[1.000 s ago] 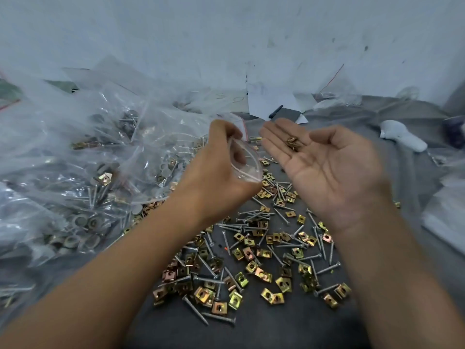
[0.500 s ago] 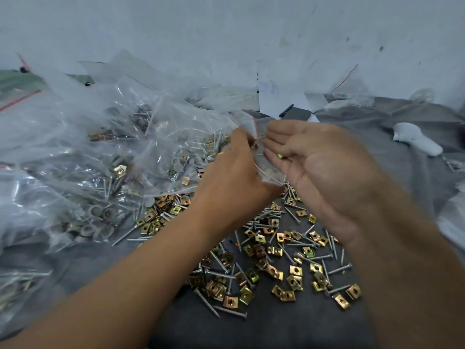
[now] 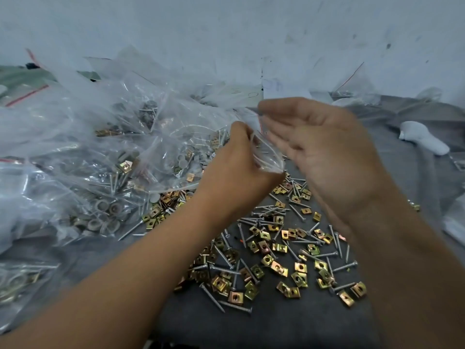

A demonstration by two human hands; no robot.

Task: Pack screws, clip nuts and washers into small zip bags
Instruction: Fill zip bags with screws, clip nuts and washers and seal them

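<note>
Emptied of clip nuts, the right hand [image 3: 324, 157] opens beside the zip bag [image 3: 266, 152] the left hand [image 3: 236, 170] pinches.

We've got bare dark-grey cloth [image 3: 264, 326] along the table's near edge; ahead, scattered brass clip nuts [image 3: 276, 267] and silver screws [image 3: 221, 269] block us, with filled clear plastic bags [image 3: 100, 157] crowding the left edge.

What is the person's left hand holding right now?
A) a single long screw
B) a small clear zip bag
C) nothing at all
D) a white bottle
B: the left hand pinches a small clear zip bag, while the right hand is flat and open beside it.
</note>
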